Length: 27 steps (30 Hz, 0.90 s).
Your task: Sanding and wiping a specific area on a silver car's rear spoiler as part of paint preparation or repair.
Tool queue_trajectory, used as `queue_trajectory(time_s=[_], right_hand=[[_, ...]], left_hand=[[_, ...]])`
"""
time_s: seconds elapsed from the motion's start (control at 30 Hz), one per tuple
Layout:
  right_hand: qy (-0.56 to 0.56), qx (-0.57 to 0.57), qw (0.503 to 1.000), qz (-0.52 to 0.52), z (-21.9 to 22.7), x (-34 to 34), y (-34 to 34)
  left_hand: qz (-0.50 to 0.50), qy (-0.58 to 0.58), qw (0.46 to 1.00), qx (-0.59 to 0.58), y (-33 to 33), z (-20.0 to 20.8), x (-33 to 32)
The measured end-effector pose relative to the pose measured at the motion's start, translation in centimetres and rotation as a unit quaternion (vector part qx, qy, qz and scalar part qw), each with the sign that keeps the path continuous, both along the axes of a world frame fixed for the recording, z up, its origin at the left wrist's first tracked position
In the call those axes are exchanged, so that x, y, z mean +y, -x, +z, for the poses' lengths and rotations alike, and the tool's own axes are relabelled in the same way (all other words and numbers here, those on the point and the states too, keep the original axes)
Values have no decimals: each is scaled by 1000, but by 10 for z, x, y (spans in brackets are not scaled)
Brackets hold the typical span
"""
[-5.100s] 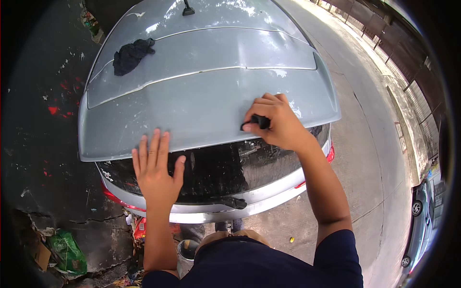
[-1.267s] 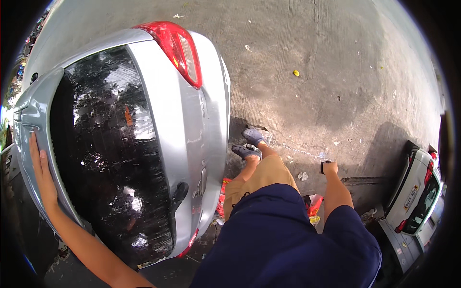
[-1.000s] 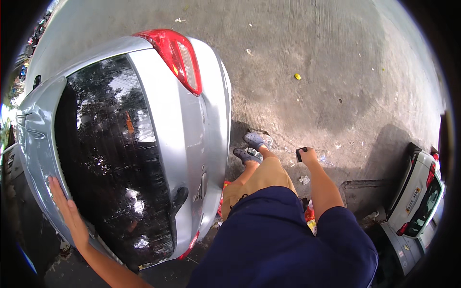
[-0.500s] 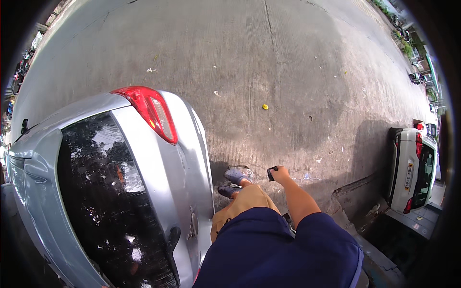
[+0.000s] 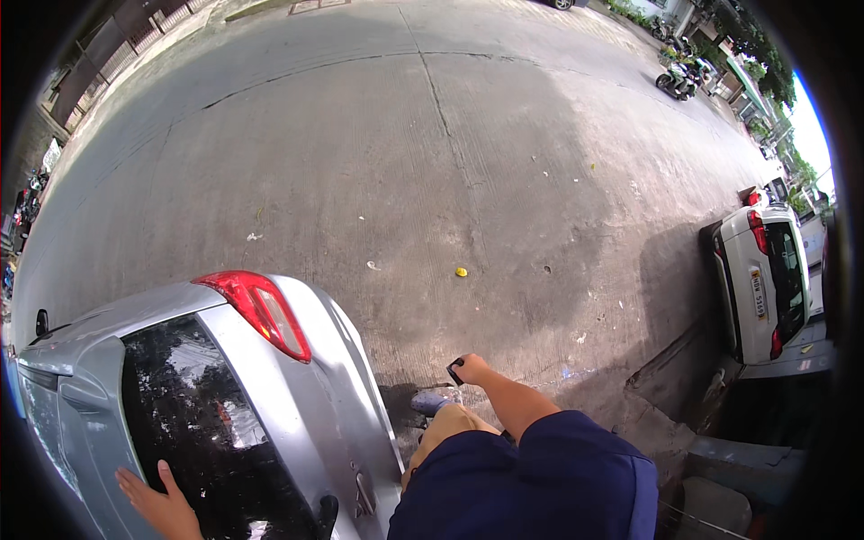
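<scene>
The right hand [image 5: 475, 369] is closed around a small black block [image 5: 454, 372], which sticks out past the fingers on the side toward the car, above the pavement [image 5: 378, 207] and well apart from any bodywork. The block is small here and partly covered by the fingers, so its long axis is hard to tell. The left hand [image 5: 164, 506] is open and holds nothing, its fingers slightly spread over the edge of the grey spoiler [image 5: 85, 427] and its thumb over the dark rear window [image 5: 193, 382]; whether the palm presses on the car or hangs just above it, I cannot tell. The relation that matters is between the block and the silver car [image 5: 310, 396]: the car's rear lies to the left of the right hand, with the red tail light [image 5: 263, 315] at its near corner, farther out from the body than the left hand. The window's long side slants from upper left to lower right, and the spoiler follows its left edge. The left hand is thus much the nearer to glass and spoiler, while the right, with the block, is out beyond the bumper side, over the grey shoe [image 5: 430, 401] and just ahead of the tan shorts [image 5: 445, 430].
</scene>
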State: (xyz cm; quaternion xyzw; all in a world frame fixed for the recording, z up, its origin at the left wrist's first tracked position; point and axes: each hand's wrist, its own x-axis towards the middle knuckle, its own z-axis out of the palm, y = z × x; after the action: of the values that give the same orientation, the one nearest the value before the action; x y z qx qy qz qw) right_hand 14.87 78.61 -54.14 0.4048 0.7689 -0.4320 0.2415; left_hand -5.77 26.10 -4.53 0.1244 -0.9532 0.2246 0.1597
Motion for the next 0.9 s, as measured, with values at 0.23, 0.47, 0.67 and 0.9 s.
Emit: queue_trajectory(time_s=[0.23,0.47,0.67,0.9], right_hand=[[-20,54,998,-20,11,10,-5],[-60,-45,995,-63,-48,37,-80],[-69,-101,992,21,-43,35,-85],[-4,16,999,-31,-11,4,-27]], left_hand=[[-33,-21,999,-23,21,4,3],[-134,-84,987,-34,-72,34,44],[-83,-158,984,0,-146,32,53],[-69,-89,991,67,-174,28,56]])
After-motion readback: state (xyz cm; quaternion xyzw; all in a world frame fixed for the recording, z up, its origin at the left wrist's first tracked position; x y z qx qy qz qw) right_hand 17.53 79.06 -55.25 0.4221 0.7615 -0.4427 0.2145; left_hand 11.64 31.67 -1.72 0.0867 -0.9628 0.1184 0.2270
